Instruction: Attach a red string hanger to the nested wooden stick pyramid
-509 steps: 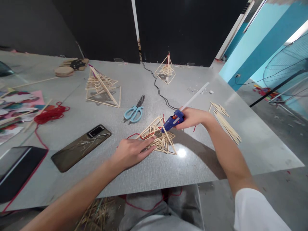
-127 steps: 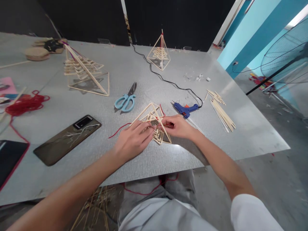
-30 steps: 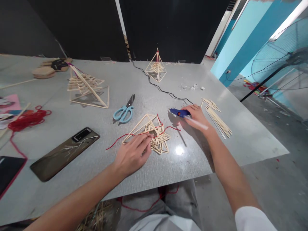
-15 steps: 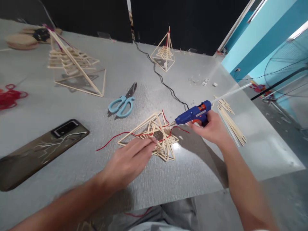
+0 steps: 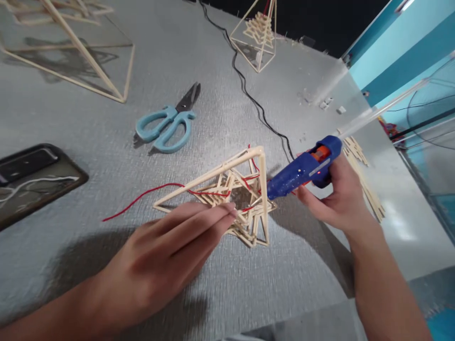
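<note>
A blue hot glue gun [image 5: 302, 166] with a clear glue stick [image 5: 384, 108] out of its back is gripped in my right hand [image 5: 341, 199]. Its nozzle reaches inside a pyramid frame of thin wooden sticks [image 5: 262, 182], close to a red string [image 5: 250, 208]. My left hand [image 5: 170, 248] is closed, fingers together, its fingertips pinching at the small inner stick layers of this frame; the exact spot is hidden. One loose end of red string [image 5: 142, 194] trails left across the table.
Light blue scissors [image 5: 170, 124] lie beyond the frame, and a phone [image 5: 42, 175] lies at left. Two other stick pyramids [image 5: 81, 57] [image 5: 261, 38] stand farther back. A black cord [image 5: 254, 99] crosses the table [image 5: 220, 113]. Loose sticks [image 5: 366, 187] lie at right.
My view has come closer to the frame and tilted. The glue gun's nozzle has moved from the frame's edge to inside it. My left hand keeps its place at the frame.
</note>
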A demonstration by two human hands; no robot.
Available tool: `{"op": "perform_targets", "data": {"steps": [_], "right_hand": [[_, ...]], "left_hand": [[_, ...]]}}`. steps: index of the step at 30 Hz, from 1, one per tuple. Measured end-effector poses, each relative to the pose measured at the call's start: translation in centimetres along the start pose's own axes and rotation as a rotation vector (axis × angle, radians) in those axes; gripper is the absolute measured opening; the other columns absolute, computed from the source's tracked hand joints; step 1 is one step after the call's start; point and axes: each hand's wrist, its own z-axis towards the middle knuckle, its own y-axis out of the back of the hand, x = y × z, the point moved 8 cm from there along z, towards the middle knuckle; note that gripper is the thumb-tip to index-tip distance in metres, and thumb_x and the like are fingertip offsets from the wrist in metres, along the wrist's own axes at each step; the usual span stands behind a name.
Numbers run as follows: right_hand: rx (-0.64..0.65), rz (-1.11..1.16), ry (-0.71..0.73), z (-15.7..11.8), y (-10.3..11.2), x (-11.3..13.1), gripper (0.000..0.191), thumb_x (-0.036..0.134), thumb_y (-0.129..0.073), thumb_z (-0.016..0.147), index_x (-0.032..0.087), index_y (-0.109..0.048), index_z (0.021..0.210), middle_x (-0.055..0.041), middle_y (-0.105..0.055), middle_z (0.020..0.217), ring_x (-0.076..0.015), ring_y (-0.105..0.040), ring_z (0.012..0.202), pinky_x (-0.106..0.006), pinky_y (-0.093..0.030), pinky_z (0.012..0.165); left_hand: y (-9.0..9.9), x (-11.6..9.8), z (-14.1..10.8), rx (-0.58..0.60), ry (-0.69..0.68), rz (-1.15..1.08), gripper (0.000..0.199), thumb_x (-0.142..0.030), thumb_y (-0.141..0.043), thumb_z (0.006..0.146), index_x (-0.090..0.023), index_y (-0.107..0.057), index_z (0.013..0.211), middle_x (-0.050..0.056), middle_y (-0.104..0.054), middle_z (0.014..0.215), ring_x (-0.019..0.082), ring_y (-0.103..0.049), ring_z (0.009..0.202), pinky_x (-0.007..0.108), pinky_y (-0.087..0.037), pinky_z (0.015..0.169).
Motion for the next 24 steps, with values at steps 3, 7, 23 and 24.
{"op": "perform_targets", "data": {"steps": [3, 7, 23, 24], "right_hand": [[-0.004, -0.067, 0.040, -0.1, 0.1, 0.1, 0.052, 0.030, -0.077, 0.092, 0.028, -0.060, 0.141, -0.0097, -0.065, 0.108, -0.0294, -0.067, 0.095, -0.049, -0.060, 0.085], [-0.054, -0.005, -0.056, -1.0, -0.1, -1.1, 0.063, 0.037, -0.076, 0.096, 0.029, -0.048, 0.152, -0.0084, -0.060, 0.108, -0.0236, -0.061, 0.081, -0.042, -0.060, 0.070], [0.033, 0.073, -0.033, 2.0, -2.0, -1.2, 0.056, 0.040, -0.071, 0.101, 0.026, -0.049, 0.150, -0.0119, -0.066, 0.122, -0.0285, -0.066, 0.102, -0.048, -0.059, 0.086], [0.023, 0.098, -0.056, 1.5, -2.2, -1.3, 0.060, 0.040, -0.073, 0.100, 0.027, -0.047, 0.153, -0.0126, -0.065, 0.125, -0.0286, -0.066, 0.104, -0.047, -0.059, 0.086]], "left_hand": [[0.1, -0.1, -0.1, 0.012, 0.006, 0.000, 0.031, -0.004, -0.054, 0.108, -0.010, -0.073, 0.133, 0.004, -0.077, 0.131, 0.013, -0.067, 0.128, 0.023, -0.050, 0.122], [0.0, 0.0, -0.1, 0.027, 0.016, -0.027, 0.032, -0.005, -0.053, 0.108, -0.013, -0.072, 0.133, 0.003, -0.078, 0.131, 0.015, -0.069, 0.127, 0.025, -0.055, 0.118], [-0.9, 0.5, -1.7, 0.057, 0.072, -0.123, 0.044, -0.008, -0.047, 0.110, -0.013, -0.064, 0.150, 0.005, -0.071, 0.143, 0.015, -0.065, 0.133, 0.023, -0.054, 0.117], [-0.9, 0.5, -1.7, 0.065, 0.067, -0.125, 0.045, -0.007, -0.046, 0.109, -0.013, -0.064, 0.150, 0.005, -0.071, 0.145, 0.015, -0.065, 0.134, 0.022, -0.054, 0.115]]}}
